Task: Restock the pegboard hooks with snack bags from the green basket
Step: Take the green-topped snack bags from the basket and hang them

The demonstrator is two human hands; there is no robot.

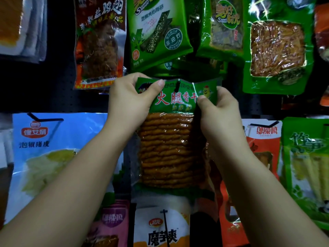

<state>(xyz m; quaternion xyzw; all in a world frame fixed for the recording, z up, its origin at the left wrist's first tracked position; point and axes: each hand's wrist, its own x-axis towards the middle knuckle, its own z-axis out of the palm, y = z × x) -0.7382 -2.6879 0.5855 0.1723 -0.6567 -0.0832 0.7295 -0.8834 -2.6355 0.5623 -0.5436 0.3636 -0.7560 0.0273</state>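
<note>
We see a dark perforated pegboard wall [58, 97] filling the view behind and to the left of the grip, in dim light.

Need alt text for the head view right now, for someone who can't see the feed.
Both hands pinch the top corners of a green snack bag, left hand and right hand, holding its hang hole at a black hook on the dark pegboard. Other snack bags hang all around; the basket is out of view.

Both hands [174, 106] raised — fingers pinching.
</note>
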